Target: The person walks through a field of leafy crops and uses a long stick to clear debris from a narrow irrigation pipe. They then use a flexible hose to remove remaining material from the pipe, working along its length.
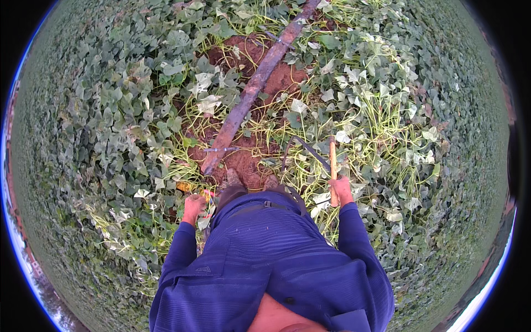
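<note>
My right hand (341,189) is wrapped round the pale wooden handle of a sickle (333,155). Its thin, dark curved blade reaches left from the handle, over vines in front of my shoes. On the other side, my left hand (193,206) is closed in a fist beside my thigh. Something red and orange (208,195) shows at its edge, too small to make out. Next to it, among the leaves, lies a yellow-orange patch (183,186) whose kind I cannot tell.
A long muddy irrigation pipe (249,97) with thin side fittings runs diagonally away from my shoes (233,178). Reddish bare soil (285,77) shows on both sides of it. Dense leafy vines (110,122) with tangled yellow-green stems spread all around.
</note>
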A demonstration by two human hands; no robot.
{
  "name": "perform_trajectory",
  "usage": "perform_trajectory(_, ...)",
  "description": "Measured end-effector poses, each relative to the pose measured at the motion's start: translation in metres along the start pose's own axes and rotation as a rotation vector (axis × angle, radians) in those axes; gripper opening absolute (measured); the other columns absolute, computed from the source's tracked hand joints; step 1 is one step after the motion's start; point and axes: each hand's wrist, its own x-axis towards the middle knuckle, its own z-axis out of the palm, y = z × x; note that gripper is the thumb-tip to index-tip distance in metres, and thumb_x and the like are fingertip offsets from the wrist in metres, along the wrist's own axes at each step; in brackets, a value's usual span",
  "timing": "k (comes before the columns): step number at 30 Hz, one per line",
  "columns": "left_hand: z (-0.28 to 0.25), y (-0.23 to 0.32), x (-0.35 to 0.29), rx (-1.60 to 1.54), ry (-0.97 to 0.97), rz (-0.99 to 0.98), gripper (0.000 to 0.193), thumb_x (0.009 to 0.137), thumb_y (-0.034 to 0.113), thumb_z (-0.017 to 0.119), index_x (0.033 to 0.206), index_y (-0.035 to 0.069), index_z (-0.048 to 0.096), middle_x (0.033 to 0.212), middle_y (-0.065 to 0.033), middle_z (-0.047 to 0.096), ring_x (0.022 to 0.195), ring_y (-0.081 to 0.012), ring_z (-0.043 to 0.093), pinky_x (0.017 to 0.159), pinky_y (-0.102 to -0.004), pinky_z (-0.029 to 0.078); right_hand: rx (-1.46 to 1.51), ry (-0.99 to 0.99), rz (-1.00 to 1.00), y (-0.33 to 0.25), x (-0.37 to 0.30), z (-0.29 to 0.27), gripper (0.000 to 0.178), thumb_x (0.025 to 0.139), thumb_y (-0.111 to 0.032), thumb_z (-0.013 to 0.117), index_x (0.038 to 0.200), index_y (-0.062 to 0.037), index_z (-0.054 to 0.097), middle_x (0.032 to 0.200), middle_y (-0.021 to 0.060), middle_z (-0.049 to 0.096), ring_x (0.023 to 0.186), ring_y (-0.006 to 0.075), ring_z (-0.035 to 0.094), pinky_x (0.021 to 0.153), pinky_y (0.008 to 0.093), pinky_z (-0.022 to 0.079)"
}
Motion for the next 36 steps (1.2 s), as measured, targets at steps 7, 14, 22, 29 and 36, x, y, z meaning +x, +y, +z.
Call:
perform_trajectory(7, -0.043, -0.100, -0.045, 0.142, 0.200, -0.082, 0.018, 0.082, 0.016, 0.068, 0.091, 0.000, 0.067, 0.074, -0.0059, 0.067, 0.057, -0.0135, 0.062, 0.050, -0.0276, 0.050, -0.793, -0.084, -0.343, 0.029, 0.044, 0.021, 0.036, 0.068, -0.018, 0.074, 0.091, 0.0062, 0.059, 0.082, 0.0250, 0.066, 0.081, 0.0430, 0.066, 0.074, 0.0461, 0.052)
perform_trajectory(14, -0.047, -0.077, -0.084, 0.099, 0.201, -0.303, 0.017, 0.086, 0.016, 0.067, 0.087, 0.000, 0.065, 0.069, -0.0050, 0.063, 0.052, -0.0134, 0.056, 0.047, -0.0282, 0.046, -0.068, -0.183, 0.010, 0.015, 0.016, 0.035, 0.027, 0.078, -0.006, 0.070, 0.099, 0.0043, 0.058, 0.071, 0.0076, 0.060, 0.051, 0.0167, 0.059, 0.044, 0.0305, 0.049)
perform_trajectory(22, -0.089, -0.016, 0.038, 0.256, 0.080, -0.055, 0.022, 0.084, 0.015, 0.068, 0.097, -0.003, 0.065, 0.076, -0.0057, 0.066, 0.059, -0.0123, 0.062, 0.049, -0.0250, 0.050, -0.533, -0.096, -0.003, 0.041, -0.021, 0.066, 0.042, 0.072, -0.016, 0.070, 0.107, 0.0041, 0.062, 0.094, 0.0252, 0.069, 0.087, 0.0405, 0.067, 0.082, 0.0410, 0.052)
perform_trajectory(29, -0.121, 0.029, 0.120, 0.353, -0.050, 0.004, 0.027, 0.085, 0.016, 0.069, 0.103, -0.002, 0.062, 0.079, -0.0041, 0.066, 0.061, -0.0105, 0.061, 0.052, -0.0236, 0.048, -0.576, 0.072, -0.064, 0.022, -0.051, 0.144, 0.043, 0.080, -0.024, 0.069, 0.114, 0.0014, 0.065, 0.094, 0.0249, 0.069, 0.091, 0.0376, 0.068, 0.083, 0.0415, 0.052)
perform_trajectory(36, -0.164, -0.009, 0.136, 0.386, -0.055, -0.155, 0.020, 0.085, 0.013, 0.068, 0.095, -0.002, 0.060, 0.072, -0.0038, 0.063, 0.056, -0.0105, 0.058, 0.048, -0.0239, 0.045, -0.732, 0.072, -0.087, -0.020, 0.036, 0.252, 0.041, 0.083, -0.022, 0.063, 0.119, -0.0022, 0.064, 0.091, 0.0267, 0.068, 0.089, 0.0417, 0.067, 0.080, 0.0457, 0.054)
